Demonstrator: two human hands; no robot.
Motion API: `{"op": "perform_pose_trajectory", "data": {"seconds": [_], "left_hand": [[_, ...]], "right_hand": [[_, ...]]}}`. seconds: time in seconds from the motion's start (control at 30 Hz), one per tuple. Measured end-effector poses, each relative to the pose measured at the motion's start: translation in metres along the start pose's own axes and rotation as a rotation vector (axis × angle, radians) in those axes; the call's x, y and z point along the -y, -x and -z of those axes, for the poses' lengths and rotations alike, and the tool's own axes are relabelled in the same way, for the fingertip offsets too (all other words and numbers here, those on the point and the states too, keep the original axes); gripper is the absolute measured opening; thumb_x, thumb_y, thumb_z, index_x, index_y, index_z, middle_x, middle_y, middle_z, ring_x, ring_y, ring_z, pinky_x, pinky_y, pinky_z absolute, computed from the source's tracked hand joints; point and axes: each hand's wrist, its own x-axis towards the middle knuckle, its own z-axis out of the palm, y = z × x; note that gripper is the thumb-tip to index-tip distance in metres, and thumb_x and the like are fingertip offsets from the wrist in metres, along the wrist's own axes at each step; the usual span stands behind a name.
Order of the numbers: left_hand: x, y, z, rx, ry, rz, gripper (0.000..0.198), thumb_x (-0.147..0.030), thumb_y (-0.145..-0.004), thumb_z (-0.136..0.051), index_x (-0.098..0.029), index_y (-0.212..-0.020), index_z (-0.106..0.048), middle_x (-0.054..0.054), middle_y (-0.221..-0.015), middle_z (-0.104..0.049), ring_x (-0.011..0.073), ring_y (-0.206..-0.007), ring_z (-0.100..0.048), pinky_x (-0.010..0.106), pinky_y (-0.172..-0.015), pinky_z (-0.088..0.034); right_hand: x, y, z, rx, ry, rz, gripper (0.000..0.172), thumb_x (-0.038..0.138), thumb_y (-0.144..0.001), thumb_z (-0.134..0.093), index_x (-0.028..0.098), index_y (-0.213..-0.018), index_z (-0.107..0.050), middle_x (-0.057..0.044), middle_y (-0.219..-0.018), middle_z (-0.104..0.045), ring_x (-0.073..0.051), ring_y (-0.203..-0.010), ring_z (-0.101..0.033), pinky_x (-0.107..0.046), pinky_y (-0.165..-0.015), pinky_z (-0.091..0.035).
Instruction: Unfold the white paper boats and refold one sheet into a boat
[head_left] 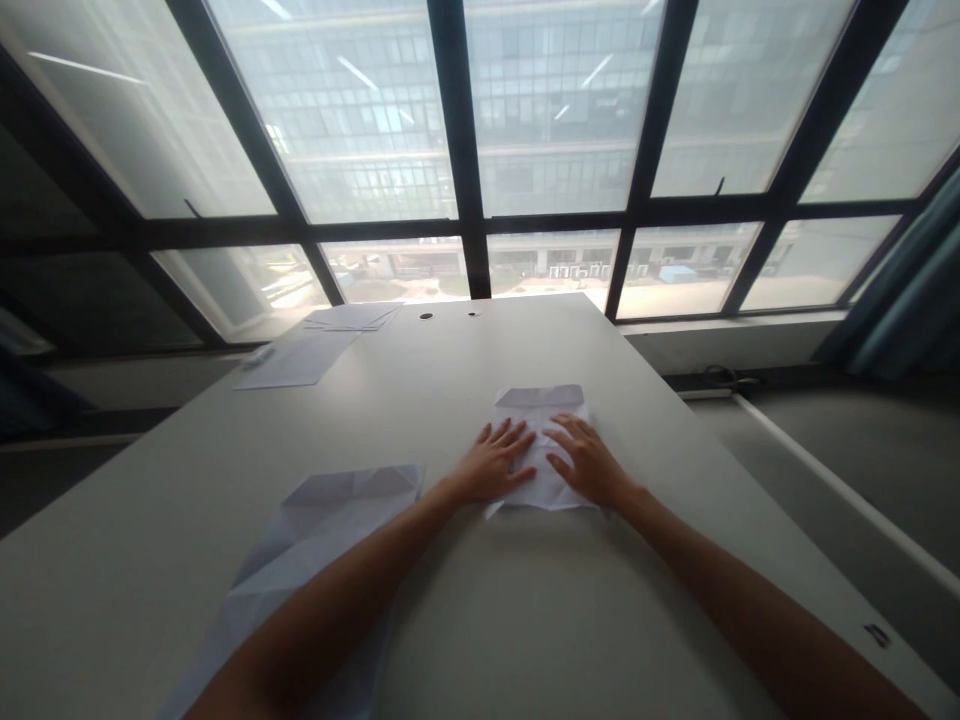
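Both hands flat, fingers spread, nothing grasped: left grip [495, 462] and right grip [589, 458] press the folded white paper [541, 440] onto the pale matte worktop [600, 600]. Judgement: firm, even pressure sharpens the crease. Creased sheet [315, 540] lies left of the left grip; flat sheets [300, 358] far beyond

left hand [493, 463]: flat, fingers spread, palm down | right hand [586, 460]: same, arms outstretched
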Motion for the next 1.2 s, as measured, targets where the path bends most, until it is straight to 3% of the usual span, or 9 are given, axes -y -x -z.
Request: {"op": "perform_pose_trajectory", "data": {"seconds": [0.07,0.13,0.23,0.4,0.63,0.87,0.97,1.1,1.2], "left_hand": [[-0.001,0.000,0.000,-0.017,0.014,-0.001,0.071,-0.067,-0.094,-0.036,-0.031,-0.154,-0.026,0.005,-0.161,-0.021,0.0292,-0.150,-0.013,0.053,-0.119,-0.012],[-0.002,0.001,0.000,-0.023,0.026,-0.005,0.068,-0.065,-0.095,-0.037,-0.031,-0.153,-0.029,0.006,-0.161,-0.022,0.0291,-0.149,-0.014,0.053,-0.119,-0.012],[-0.002,0.002,0.001,-0.028,0.033,-0.014,0.065,-0.064,-0.095,-0.037,-0.031,-0.152,-0.032,0.005,-0.161,-0.022,0.0297,-0.149,-0.015,0.052,-0.119,-0.013],[-0.001,0.001,0.001,-0.048,0.024,-0.026,0.069,-0.067,-0.094,-0.035,-0.030,-0.152,-0.031,0.006,-0.160,-0.024,0.0301,-0.149,-0.016,0.052,-0.118,-0.014],[0.001,-0.003,-0.002,-0.019,0.015,-0.021,0.071,-0.068,-0.094,-0.035,-0.032,-0.154,-0.026,0.006,-0.162,-0.020,0.0306,-0.149,-0.014,0.054,-0.118,-0.011],[0.002,-0.002,-0.002,-0.003,0.018,-0.019,0.071,-0.068,-0.094,-0.033,-0.031,-0.154,-0.026,0.005,-0.162,-0.020,0.0314,-0.149,-0.013,0.054,-0.118,-0.010],[0.000,-0.001,0.000,-0.008,0.026,-0.021,0.070,-0.067,-0.094,-0.035,-0.032,-0.154,-0.027,0.005,-0.161,-0.021,0.0310,-0.149,-0.013,0.053,-0.118,-0.011],[-0.001,-0.001,0.002,-0.013,0.047,-0.019,0.069,-0.067,-0.093,-0.038,-0.033,-0.153,-0.029,0.004,-0.161,-0.022,0.0305,-0.149,-0.014,0.053,-0.118,-0.010],[-0.001,-0.002,0.002,-0.016,0.065,-0.010,0.069,-0.067,-0.093,-0.038,-0.034,-0.153,-0.029,0.004,-0.161,-0.022,0.0302,-0.149,-0.014,0.053,-0.118,-0.009]], "right_hand": [[0.017,0.002,0.000,0.108,-0.052,0.117,0.046,0.033,-0.093,-0.055,0.024,-0.138,-0.052,-0.011,-0.149,-0.044,-0.028,-0.142,-0.032,-0.051,-0.116,-0.027],[0.029,0.005,-0.002,0.150,-0.074,0.142,0.049,0.033,-0.093,-0.055,0.026,-0.141,-0.048,-0.010,-0.151,-0.042,-0.028,-0.143,-0.030,-0.053,-0.117,-0.024],[0.037,0.009,-0.005,0.103,-0.084,0.097,0.047,0.030,-0.096,-0.048,0.023,-0.142,-0.046,-0.013,-0.148,-0.045,-0.029,-0.139,-0.035,-0.053,-0.116,-0.027],[0.034,0.016,-0.010,-0.001,-0.100,0.008,0.036,0.026,-0.096,-0.044,0.020,-0.129,-0.057,-0.014,-0.134,-0.056,-0.028,-0.126,-0.048,-0.048,-0.109,-0.038],[-0.005,0.001,-0.017,-0.138,-0.116,-0.291,0.033,0.023,-0.093,-0.042,0.016,-0.116,-0.064,-0.014,-0.122,-0.063,-0.025,-0.118,-0.055,-0.041,-0.105,-0.042],[-0.047,-0.026,-0.033,0.235,0.058,-0.268,0.052,0.044,-0.097,-0.042,0.018,-0.142,-0.046,-0.015,-0.154,-0.037,-0.029,-0.144,-0.029,-0.057,-0.116,-0.019],[-0.061,-0.027,-0.035,0.281,0.089,-0.327,0.052,0.046,-0.099,-0.038,0.022,-0.144,-0.044,-0.014,-0.156,-0.034,-0.028,-0.146,-0.026,-0.061,-0.115,-0.014],[-0.078,-0.019,-0.031,0.221,0.101,-0.387,0.048,0.043,-0.099,-0.039,0.022,-0.141,-0.048,-0.014,-0.154,-0.038,-0.030,-0.144,-0.030,-0.064,-0.113,-0.015],[-0.082,-0.011,-0.029,0.015,0.108,-0.434,0.045,0.038,-0.098,-0.038,0.017,-0.135,-0.054,-0.017,-0.148,-0.046,-0.029,-0.140,-0.037,-0.058,-0.113,-0.024]]}}
